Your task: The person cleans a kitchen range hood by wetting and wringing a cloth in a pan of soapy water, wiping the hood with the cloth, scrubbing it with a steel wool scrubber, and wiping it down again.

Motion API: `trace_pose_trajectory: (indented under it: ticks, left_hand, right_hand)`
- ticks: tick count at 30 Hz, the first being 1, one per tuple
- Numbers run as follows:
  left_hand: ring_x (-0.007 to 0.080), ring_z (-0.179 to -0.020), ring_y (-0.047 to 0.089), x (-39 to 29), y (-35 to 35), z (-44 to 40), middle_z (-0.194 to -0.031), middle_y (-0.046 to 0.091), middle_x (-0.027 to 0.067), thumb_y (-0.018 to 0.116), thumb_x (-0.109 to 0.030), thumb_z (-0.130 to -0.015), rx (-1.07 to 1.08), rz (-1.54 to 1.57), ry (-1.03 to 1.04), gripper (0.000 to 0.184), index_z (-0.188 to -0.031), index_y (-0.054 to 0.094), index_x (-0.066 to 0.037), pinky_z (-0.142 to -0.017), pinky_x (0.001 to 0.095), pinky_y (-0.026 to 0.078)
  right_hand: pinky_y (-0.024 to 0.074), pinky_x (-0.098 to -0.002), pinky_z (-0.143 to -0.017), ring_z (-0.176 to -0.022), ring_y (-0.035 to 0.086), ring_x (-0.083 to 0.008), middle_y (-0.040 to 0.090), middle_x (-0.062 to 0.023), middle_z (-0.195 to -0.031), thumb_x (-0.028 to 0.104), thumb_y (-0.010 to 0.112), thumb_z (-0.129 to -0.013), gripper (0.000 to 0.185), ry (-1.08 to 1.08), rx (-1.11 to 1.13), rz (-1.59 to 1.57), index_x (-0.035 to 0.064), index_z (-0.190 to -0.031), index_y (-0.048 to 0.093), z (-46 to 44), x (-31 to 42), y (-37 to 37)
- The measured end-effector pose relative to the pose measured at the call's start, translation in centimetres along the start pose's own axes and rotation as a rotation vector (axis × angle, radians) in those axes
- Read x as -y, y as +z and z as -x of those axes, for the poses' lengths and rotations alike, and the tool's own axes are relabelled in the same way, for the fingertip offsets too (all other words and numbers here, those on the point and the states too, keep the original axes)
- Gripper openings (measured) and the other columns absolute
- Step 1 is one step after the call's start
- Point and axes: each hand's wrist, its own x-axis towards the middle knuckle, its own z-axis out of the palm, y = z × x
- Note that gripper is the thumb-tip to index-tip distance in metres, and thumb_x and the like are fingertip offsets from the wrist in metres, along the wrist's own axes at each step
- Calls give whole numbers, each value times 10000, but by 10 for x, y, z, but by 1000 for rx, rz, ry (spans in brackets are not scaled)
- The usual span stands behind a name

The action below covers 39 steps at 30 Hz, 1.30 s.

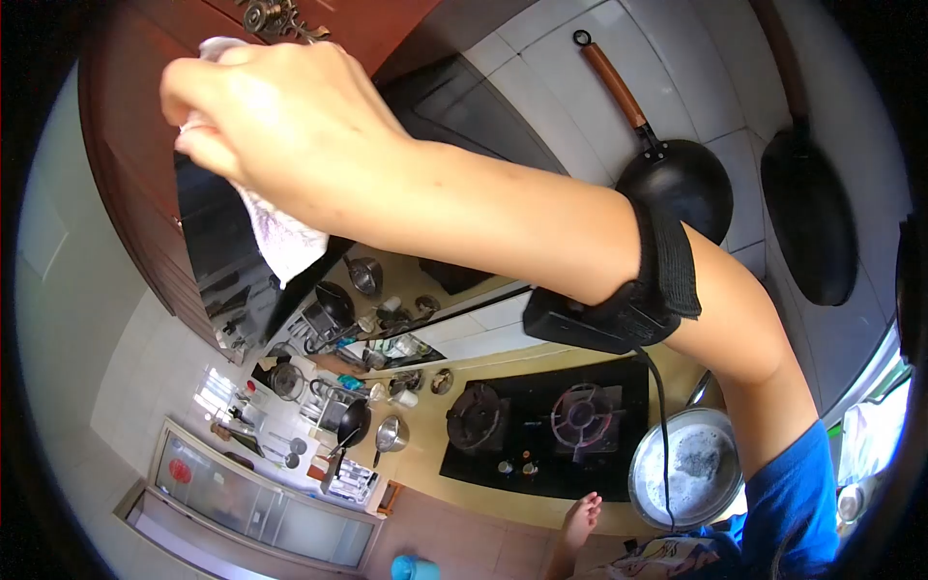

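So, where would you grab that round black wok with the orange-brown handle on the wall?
Probably around the middle of its handle, coming from the room side: the handle is long, slim and runs up from the wide, round wok, with the tiled wall behind.

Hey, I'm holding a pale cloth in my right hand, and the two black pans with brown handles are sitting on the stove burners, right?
Not quite: the pans aren't on the stove burners. The head view shows both up against the tiled wall. Your right hand does hold the pale cloth.
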Motion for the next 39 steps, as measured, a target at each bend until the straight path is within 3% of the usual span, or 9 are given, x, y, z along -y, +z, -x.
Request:
trace_pose_trajectory:
  ticks: [5, 10, 15, 22, 23, 27, 33, 36, 39]
  left_hand:
    - [77, -780, 508, 13, -25, -14, -1114, 599, -29, 488, -151, -899, 9, 15, -29, 300, -1195, 539, -150, -662, 212, 395]
    - [75, -783, 505, -2, 11, 15, -1118, 597, -34, 491, -176, -907, -23, -31, -43, 293, -1195, 539, -154, -672, 213, 390]
    - [75, -793, 505, -8, 26, 18, -1141, 588, -27, 487, -198, -917, -35, -95, -44, 304, -1214, 530, -147, -678, 215, 387]
    - [59, -770, 514, -4, 41, 20, -1157, 602, 4, 475, -143, -903, -43, -76, -25, 338, -1234, 529, -107, -614, 184, 377]
    - [59, -767, 514, -4, 43, 20, -1147, 608, 1, 482, -148, -900, -49, -91, -28, 339, -1234, 530, -108, -612, 185, 377]
    - [57, -733, 511, -1, 43, 21, -1103, 628, 3, 486, -133, -885, -78, -123, -37, 330, -1210, 535, -102, -587, 187, 375]
    - [76, -764, 519, 5, 13, 6, -1110, 608, -3, 498, -121, -887, -36, -108, 23, 305, -1189, 539, -125, -614, 195, 392]
    - [79, -775, 520, 1, 10, 4, -1115, 608, -5, 495, -120, -888, -18, -62, -6, 307, -1191, 539, -126, -617, 198, 396]
    - [85, -788, 523, -5, 18, 11, -1121, 605, -4, 493, -127, -892, -1, -57, 8, 313, -1202, 535, -132, -622, 202, 400]
  right_hand:
    - [514, -398, -583, -647, 634, -309, 631, -142, -739, 237, 558, -875, 179, 93, 127, -75, 59, -880, 561, 0, -1, 1]
    - [512, -434, -524, -610, 638, -355, 631, -198, -719, 195, 528, -881, 207, -42, 266, 139, -8, -895, 490, 16, -14, -18]
    - [484, -437, -453, -529, 608, -371, 596, -191, -602, 189, 531, -882, 172, -25, 324, 121, 42, -919, 449, 46, -29, -34]
    - [490, -444, -465, -519, 607, -353, 598, -158, -636, 178, 534, -866, 150, 69, 525, 235, 90, -955, 450, 71, -31, -68]
    - [498, -435, -473, -543, 613, -349, 610, -168, -756, 169, 545, -859, 193, 46, 459, 159, 110, -1022, 460, 81, -36, -71]
    - [509, -427, -502, -582, 603, -371, 581, -176, -884, 145, 558, -851, 251, 152, 440, 139, 129, -1092, 491, 88, -19, -76]
    - [511, -451, -611, -668, 634, -354, 632, -187, -854, 190, 510, -887, 162, 206, 419, 45, 92, -1014, 520, 71, -26, -63]
    - [503, -458, -640, -727, 642, -349, 644, -191, -845, 189, 497, -881, 159, 104, 420, 28, 72, -977, 545, 40, -27, -44]
    - [496, -464, -656, -766, 638, -359, 645, -170, -767, 220, 521, -868, 175, -20, 188, -102, 71, -940, 578, 13, -13, -14]
